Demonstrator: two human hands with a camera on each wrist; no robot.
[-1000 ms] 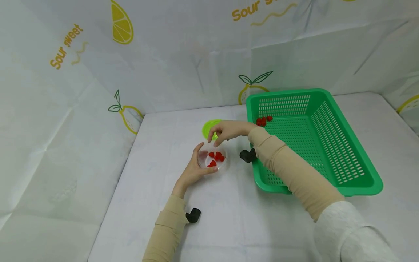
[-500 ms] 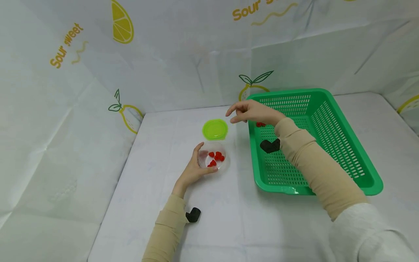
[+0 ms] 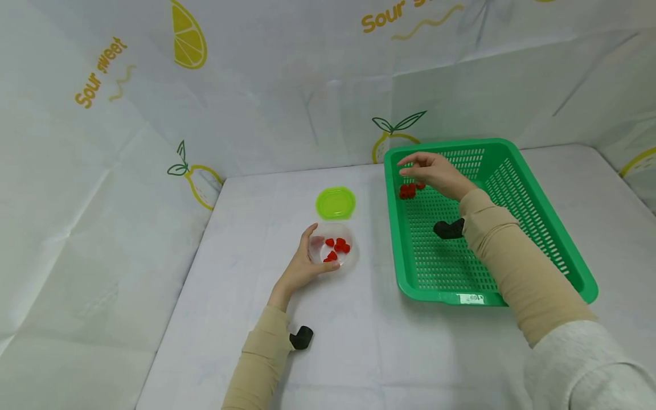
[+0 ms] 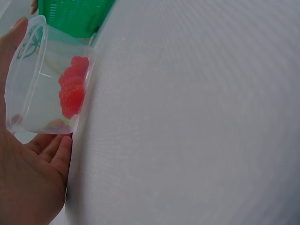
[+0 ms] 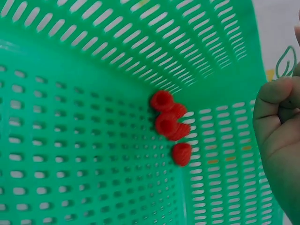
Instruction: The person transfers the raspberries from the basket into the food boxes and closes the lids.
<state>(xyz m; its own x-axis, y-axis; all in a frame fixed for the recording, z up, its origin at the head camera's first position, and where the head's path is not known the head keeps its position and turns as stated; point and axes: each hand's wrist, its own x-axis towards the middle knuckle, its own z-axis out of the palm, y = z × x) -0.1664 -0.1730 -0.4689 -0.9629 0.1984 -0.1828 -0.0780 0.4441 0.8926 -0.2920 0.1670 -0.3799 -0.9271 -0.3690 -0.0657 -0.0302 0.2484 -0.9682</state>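
My left hand (image 3: 297, 273) holds a clear plastic tub (image 4: 44, 105) on the table, thumb on one side and fingers on the other. Several red raspberries (image 4: 73, 89) lie at the bottom of the tub. My right hand (image 3: 439, 173) hovers over the far left corner of a green basket (image 3: 401, 267), fingers loosely bent, with nothing visible in them. Below it, several more raspberries (image 5: 166, 125) sit clustered in that corner; in the right wrist view the hand stands at the right edge, apart from them.
A bright green lid (image 3: 335, 203) lies flat just behind the tub. The basket's raised, slotted walls enclose the right side of the white-covered table (image 3: 338, 353). A white cloth (image 3: 287, 114) with lemon prints hangs at the back.
My right hand has moved right from above the tub and lid, across the basket's left rim, to above the raspberries in its corner. The left hand and tub have stayed put.
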